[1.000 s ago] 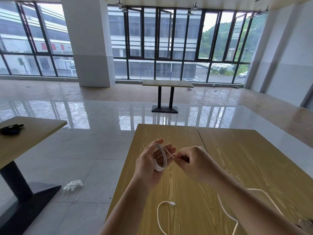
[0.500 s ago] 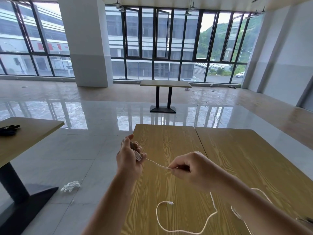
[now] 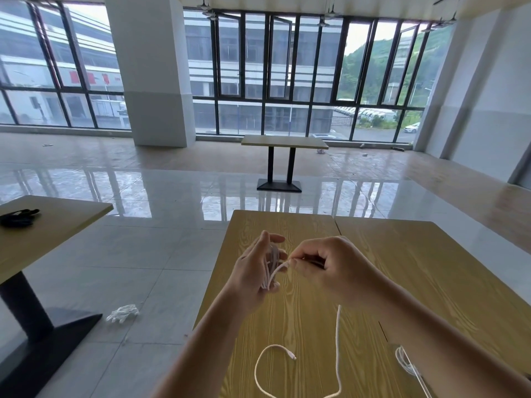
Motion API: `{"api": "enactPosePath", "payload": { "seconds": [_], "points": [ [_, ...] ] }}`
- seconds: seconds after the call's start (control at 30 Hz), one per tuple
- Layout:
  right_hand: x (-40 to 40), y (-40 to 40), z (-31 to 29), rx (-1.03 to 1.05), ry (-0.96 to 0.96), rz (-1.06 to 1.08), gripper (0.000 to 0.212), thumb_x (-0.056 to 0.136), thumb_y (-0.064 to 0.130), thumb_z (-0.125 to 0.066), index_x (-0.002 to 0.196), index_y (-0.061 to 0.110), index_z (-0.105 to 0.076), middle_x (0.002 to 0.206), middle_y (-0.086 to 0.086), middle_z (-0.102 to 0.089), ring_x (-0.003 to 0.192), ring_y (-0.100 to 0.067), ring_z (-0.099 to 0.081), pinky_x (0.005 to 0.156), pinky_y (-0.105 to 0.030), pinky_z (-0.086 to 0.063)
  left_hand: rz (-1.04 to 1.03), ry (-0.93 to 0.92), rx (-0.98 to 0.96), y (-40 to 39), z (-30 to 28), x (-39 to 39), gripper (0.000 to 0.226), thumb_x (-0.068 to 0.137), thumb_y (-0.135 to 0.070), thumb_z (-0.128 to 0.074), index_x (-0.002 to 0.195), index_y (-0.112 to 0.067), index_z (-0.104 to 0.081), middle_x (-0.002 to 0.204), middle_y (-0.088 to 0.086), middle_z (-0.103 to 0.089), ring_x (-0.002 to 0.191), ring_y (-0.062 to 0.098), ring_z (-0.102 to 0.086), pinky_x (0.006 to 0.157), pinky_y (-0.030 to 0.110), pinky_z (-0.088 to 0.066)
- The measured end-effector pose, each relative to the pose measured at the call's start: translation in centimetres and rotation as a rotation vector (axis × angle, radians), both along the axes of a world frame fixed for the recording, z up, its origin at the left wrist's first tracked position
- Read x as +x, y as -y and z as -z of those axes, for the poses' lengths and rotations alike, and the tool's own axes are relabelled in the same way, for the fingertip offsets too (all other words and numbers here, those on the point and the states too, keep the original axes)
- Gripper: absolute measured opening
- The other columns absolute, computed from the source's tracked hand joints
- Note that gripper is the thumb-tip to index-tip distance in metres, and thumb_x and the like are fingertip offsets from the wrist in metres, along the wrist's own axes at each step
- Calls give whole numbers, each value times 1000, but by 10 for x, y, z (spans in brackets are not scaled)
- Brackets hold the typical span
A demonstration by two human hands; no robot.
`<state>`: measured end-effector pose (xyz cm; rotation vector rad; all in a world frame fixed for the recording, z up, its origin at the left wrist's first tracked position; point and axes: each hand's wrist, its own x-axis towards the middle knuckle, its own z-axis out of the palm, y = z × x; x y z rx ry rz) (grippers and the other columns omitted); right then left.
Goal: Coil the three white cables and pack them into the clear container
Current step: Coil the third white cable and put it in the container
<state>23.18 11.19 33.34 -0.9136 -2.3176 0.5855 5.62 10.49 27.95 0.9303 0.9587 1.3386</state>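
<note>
Above the near table (image 3: 373, 268), the left hand (image 3: 253, 271) holds the cable (image 3: 338, 340) coiled around its straight fingers while the right hand (image 3: 330, 268) pinches the strand, its tail trailing nearer.

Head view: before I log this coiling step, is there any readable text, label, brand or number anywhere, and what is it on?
Red sign characters on the building outside the left windows: too blurred to read.
White cable on the wooden table, including its plug end: no marking visible.
Left hand and right hand: nothing written on them.
No legible text anywhere.
</note>
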Motion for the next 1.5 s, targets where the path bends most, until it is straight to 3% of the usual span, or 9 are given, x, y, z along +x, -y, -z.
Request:
{"api": "enactPosePath", "payload": {
  "seconds": [0.37,0.5,0.7,0.93,1.07,1.2,1.3,1.43,1.5],
  "points": [
    [-3,-11,0,92,-71,138,18,76,35,-84,67,27,-71,60,17,-65,46,1,-53,46,-12,-43,336,-62,43,14,-2,0,53,87,-69,-46,102,-23,-67,81,3,-65,66,13,-57,42,20,-36],
    [-1,-13,1,63,-69,87,11,77,30,-84,72,27,-74,61,15,-67,48,1,-56,46,-10,-42,417,-183,68,16,-5,-2,27,87,-45,-66,104,-23,-64,83,0,-63,67,11,-54,43,19,-34],
    [20,-22,-1,7,-103,128,23,84,18,-79,76,39,-73,60,23,-67,50,3,-58,48,-8,-41,530,-59,12,15,1,-16,13,92,-28,-60,99,-17,-62,85,9,-64,66,17,-56,43,20,-40],
    [20,-21,14,60,-34,206,19,92,21,-69,85,38,-72,69,29,-69,57,3,-64,52,-9,-46,188,183,-1,7,5,-7,28,100,-28,-49,103,-9,-69,103,23,-72,97,37,-71,67,45,-58],
    [9,-13,24,84,46,187,16,95,18,-62,93,27,-76,57,14,-63,47,-1,-58,43,-17,-46,5,314,-40,5,4,8,28,105,-23,-42,113,-7,-64,111,22,-72,105,36,-70,73,46,-60],
    [1,-9,33,131,148,179,18,97,25,-59,90,23,-75,59,14,-62,48,-2,-56,44,-20,-43,-105,384,-56,4,3,16,27,105,-20,-40,114,-8,-62,103,21,-75,95,34,-73,74,41,-61],
    [-3,-6,38,132,157,146,19,97,26,-57,95,25,-76,62,14,-65,50,-2,-58,45,-18,-43,-164,439,-72,2,2,17,24,104,-21,-42,106,-8,-63,78,15,-72,73,29,-73,65,40,-60],
    [-4,-2,40,89,160,123,22,96,23,-59,112,25,-74,93,9,-78,76,-1,-70,70,-22,-59,-303,510,-98,-8,3,11,20,103,-20,-45,100,-9,-61,67,10,-61,55,22,-62,53,36,-55],
    [-1,-1,37,51,192,97,19,96,25,-60,109,25,-75,94,13,-77,77,5,-68,76,-21,-59,-385,496,-137,-14,6,4,18,102,-21,-47,97,-12,-61,69,9,-58,52,18,-56,46,30,-49]
  ]
}}
